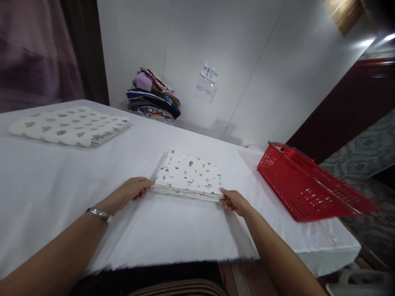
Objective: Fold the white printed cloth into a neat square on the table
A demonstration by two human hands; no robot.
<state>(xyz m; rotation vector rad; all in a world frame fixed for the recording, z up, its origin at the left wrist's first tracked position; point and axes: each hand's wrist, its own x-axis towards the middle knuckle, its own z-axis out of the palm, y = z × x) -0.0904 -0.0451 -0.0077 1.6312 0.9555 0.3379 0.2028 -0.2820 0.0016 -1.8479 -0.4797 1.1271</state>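
A white cloth with small printed figures (pixel 189 174) lies folded into a flat rectangle of several layers in front of me. My left hand (pixel 137 188) pinches its near left corner between thumb and fingers. At the near right corner, my right hand (pixel 233 201) grips the layered edge the same way. The folded cloth's near edge faces me and looks slightly raised or level with the table; I cannot tell which. A silver bracelet (pixel 100 214) circles my left wrist.
The table (pixel 173 234) has a white cover. A larger folded white cloth with grey cloud shapes (pixel 69 125) lies at the left. Folded fabrics (pixel 154 96) are stacked by the wall. A red plastic basket (pixel 302 187) stands at the right edge. Paper notes (pixel 206 84) hang on the wall.
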